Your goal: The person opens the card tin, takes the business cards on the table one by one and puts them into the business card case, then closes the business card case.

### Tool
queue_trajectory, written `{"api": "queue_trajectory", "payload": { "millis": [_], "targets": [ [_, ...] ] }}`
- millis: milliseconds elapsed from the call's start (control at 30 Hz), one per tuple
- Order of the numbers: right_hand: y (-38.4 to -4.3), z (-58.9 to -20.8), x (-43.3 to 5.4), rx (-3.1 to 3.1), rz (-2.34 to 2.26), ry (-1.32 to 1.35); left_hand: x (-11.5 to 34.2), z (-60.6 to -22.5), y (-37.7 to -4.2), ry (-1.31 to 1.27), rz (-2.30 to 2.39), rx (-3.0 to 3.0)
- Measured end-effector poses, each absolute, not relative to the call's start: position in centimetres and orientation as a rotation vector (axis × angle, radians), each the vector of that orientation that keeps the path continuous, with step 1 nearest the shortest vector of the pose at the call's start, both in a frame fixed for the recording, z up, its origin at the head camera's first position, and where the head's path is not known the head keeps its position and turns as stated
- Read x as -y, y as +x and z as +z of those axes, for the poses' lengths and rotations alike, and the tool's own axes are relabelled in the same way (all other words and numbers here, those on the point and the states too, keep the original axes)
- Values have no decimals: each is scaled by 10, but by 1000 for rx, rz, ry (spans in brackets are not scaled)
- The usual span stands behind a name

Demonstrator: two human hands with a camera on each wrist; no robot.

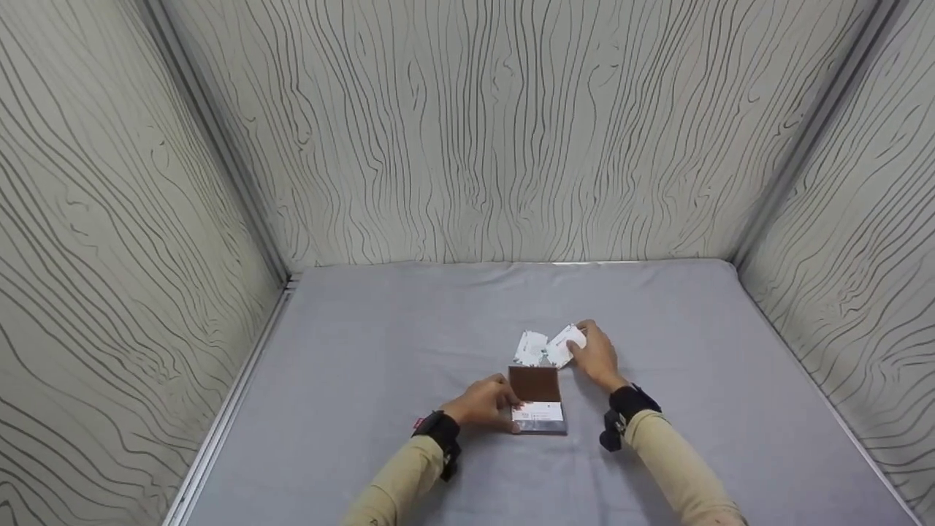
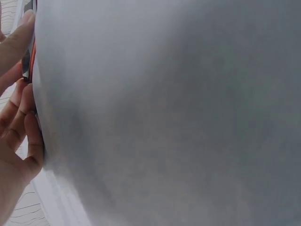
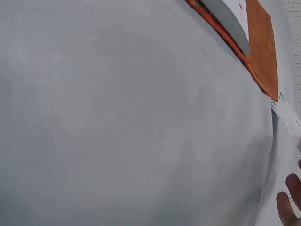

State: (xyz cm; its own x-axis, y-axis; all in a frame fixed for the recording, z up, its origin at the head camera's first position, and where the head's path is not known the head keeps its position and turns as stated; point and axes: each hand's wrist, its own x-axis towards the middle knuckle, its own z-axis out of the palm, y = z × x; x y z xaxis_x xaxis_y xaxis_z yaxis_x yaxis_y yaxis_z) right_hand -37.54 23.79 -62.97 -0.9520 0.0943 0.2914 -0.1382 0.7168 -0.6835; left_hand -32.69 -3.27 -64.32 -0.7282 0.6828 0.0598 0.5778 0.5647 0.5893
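Observation:
A brown card case (image 1: 534, 384) lies open on the cloth, its lid folded to the far side. Inside sits a white card (image 1: 540, 413) with red marks, above a grey metallic strip. My left hand (image 1: 478, 403) grips the case's left edge; the left wrist view shows the thumb (image 2: 17, 48) on it and fingers curled below. Just beyond the lid, my right hand (image 1: 597, 358) pinches a white card (image 1: 562, 346) with green marks. Another white card (image 1: 529, 348) lies to its left. In the right wrist view, only some fingertips (image 3: 293, 186) show.
Grey cloth (image 1: 380, 351) with light wrinkles covers the table. Wood-grain patterned panels (image 1: 467, 131) stand behind and at both sides, joined by grey metal posts. A metal rail (image 1: 226, 409) runs along the table's left edge.

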Motion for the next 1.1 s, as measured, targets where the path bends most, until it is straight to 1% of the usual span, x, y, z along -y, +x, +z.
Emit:
{"api": "queue_trajectory", "payload": {
  "millis": [267,467,567,733,833,1100],
  "targets": [
    [-369,-617,-238,2501,1127,87,33,-641,-326,1033,914,-2608],
    [-362,-610,-237,2445,1071,235,32,-643,-326,1055,915,-2608],
    [-357,-606,-235,2425,1070,298,32,-644,-327,1079,908,-2620],
    [-343,-600,-234,2410,1135,304,29,-647,-328,1091,882,-2629],
    [-335,-600,-233,2393,1206,324,29,-646,-328,1074,884,-2619],
    [-318,-607,-230,2408,1341,486,32,-644,-327,1069,918,-2596]
  ]
}}
